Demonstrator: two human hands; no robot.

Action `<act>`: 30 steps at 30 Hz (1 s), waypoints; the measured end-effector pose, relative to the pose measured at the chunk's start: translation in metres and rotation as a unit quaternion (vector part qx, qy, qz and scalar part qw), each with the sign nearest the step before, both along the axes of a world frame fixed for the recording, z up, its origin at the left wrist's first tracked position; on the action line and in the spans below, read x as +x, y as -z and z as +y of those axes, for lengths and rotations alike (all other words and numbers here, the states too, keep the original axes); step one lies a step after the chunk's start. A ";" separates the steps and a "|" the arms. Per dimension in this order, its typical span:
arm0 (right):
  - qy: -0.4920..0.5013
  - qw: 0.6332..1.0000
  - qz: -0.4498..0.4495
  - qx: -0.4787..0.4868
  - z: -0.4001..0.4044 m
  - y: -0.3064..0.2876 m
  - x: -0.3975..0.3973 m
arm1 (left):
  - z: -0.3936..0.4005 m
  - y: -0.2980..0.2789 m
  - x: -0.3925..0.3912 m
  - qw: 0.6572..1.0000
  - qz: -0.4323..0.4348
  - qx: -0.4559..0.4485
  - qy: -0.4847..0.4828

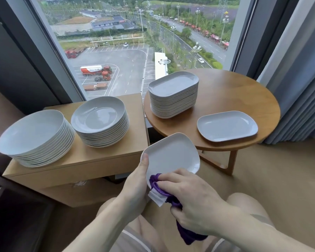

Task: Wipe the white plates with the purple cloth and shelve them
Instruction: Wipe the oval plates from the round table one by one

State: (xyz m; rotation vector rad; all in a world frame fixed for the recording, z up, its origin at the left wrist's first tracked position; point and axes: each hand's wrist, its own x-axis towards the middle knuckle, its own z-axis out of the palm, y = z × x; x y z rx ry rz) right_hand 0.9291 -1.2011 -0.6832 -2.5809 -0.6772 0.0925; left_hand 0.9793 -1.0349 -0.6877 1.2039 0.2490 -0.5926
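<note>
Wiping plate (171, 153): left hand (135, 186) gripping rim, right hand (193, 197) clutching cloth (164, 190); one plate (227, 125) looking done, stacks (173, 95) waiting.

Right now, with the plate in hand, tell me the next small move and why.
Probably sweep the purple cloth up across the held plate. The right hand presses it only at the near edge, so most of the face looks unwiped. The left hand steadies the left rim. Afterwards it could join the single plate on the round table.
</note>
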 end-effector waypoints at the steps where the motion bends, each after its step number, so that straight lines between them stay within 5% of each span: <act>1: -0.004 1.000 0.004 -0.013 0.000 -0.001 0.001 | 0.002 -0.001 0.002 1.000 -0.009 0.001 -0.004; 9: 0.110 0.990 0.024 -0.086 -0.030 0.000 0.023 | 0.007 -0.008 0.005 0.994 -0.094 0.055 0.020; 17: 0.232 0.964 -0.008 -0.129 -0.059 -0.003 0.040 | -0.005 -0.007 -0.008 0.983 -0.081 0.105 0.129; 25: 0.123 0.991 -0.043 -0.042 -0.034 -0.005 0.023 | -0.005 -0.001 -0.010 0.973 -0.104 0.131 0.161; 30: 0.009 0.999 -0.048 0.003 -0.002 0.001 0.002 | -0.006 -0.002 -0.006 0.990 -0.054 0.117 0.059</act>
